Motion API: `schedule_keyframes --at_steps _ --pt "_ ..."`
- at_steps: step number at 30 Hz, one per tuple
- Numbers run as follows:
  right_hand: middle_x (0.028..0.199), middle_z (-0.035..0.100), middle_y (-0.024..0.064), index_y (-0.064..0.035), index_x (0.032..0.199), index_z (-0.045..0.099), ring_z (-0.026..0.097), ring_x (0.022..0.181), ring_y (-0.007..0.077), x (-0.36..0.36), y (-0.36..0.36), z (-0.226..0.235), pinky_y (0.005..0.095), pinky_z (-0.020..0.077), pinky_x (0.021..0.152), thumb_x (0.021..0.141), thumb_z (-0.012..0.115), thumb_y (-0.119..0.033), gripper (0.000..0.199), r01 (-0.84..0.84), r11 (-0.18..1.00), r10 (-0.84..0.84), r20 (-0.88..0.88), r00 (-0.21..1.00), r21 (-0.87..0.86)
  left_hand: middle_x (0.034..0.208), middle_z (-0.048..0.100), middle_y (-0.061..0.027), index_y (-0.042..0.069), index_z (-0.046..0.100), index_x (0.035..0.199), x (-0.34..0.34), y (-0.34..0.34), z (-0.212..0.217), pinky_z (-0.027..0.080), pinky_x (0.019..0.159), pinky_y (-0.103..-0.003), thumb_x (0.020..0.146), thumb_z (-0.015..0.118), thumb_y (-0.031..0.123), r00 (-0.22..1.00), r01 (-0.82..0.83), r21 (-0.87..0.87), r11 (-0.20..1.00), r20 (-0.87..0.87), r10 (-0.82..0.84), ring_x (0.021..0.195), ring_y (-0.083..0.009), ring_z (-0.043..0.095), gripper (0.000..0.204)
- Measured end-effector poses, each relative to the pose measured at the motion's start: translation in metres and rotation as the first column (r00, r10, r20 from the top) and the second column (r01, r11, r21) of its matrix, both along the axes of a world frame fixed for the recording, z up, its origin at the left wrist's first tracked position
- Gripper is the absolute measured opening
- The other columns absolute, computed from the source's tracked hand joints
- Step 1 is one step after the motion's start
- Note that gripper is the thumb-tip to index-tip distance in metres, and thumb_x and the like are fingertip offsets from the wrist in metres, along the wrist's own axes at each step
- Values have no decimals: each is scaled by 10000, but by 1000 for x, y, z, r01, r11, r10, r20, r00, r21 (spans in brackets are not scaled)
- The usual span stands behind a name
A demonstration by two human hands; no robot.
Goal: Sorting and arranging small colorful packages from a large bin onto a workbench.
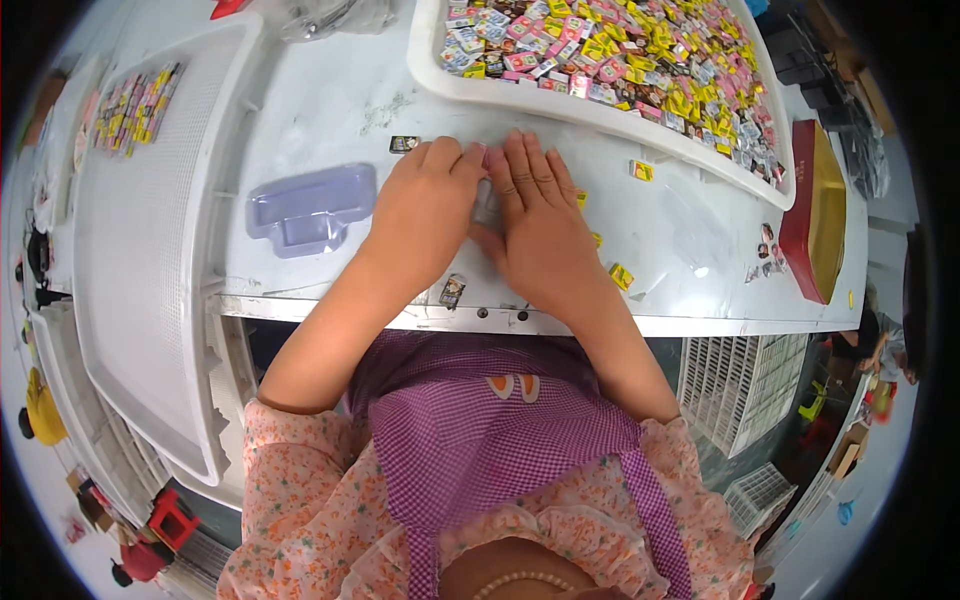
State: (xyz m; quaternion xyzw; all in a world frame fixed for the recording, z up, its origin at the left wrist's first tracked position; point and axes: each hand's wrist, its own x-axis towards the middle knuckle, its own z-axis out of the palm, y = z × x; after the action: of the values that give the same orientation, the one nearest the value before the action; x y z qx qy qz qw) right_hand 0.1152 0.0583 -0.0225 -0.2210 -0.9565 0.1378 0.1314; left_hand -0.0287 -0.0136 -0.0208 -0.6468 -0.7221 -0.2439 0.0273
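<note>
Left hand (425, 205) curled; cannot tell its hold. Right hand (545, 225) flat, fingers straight. Glossy greyish piece (486, 205) between them. Moulded, translucent violet tray (345, 192) lies on smooth tabletop (340, 95).

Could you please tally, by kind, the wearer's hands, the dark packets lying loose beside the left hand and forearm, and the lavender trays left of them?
Left hand and right hand: 2
Dark packets: 2
Lavender tray: 1
Total: 5

A dark-red box (801, 220) with a gold-coloured inside rests near the right end of the white table (320, 115). A white slatted plastic crate (745, 390) sits below; a bright-red plastic stool (172, 520) stands off left.
</note>
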Motion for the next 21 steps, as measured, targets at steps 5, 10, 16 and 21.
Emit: schedule_keyframes --at_steps 5,10,16,21 --pt "1449 341 241 59 1381 365 277 1388 344 0 0 -2 465 184 1149 876 579 -369 696 -19 1000 19 -3 1000 19 987 587 -127 -17 624 1087 2 -8 -2 494 763 -359 755 618 36 998 32 12 999 -62 -31 858 -284 582 336" --pt "1453 338 235 67 1376 365 277 1389 336 1 0 -2 463 186 1150 876 582 -371 699 -11 1000 11 -12 1000 21 1220 586 -105 2 605 1172 -5 -14 -1 498 768 -361 713 606 -28 998 56 -21 998 1 -56 863 -290 580 460" --pt "1453 337 232 65 1376 362 279 1387 334 1 -1 -3 461 190 1149 873 589 -367 700 -11 1000 11 -33 999 21 1338 536 -74 46 578 1250 -13 -18 -2 499 846 -373 702 539 -109 981 79 -65 995 183 -66 919 -306 584 571" --pt "1454 336 232 64 1380 353 280 1387 333 1 -1 -2 461 187 1150 873 589 -367 706 -12 1000 12 -23 1000 -2 1381 498 -56 58 563 1273 -16 -22 0 492 871 -375 687 538 -112 967 76 -74 994 248 -55 953 -294 574 610"
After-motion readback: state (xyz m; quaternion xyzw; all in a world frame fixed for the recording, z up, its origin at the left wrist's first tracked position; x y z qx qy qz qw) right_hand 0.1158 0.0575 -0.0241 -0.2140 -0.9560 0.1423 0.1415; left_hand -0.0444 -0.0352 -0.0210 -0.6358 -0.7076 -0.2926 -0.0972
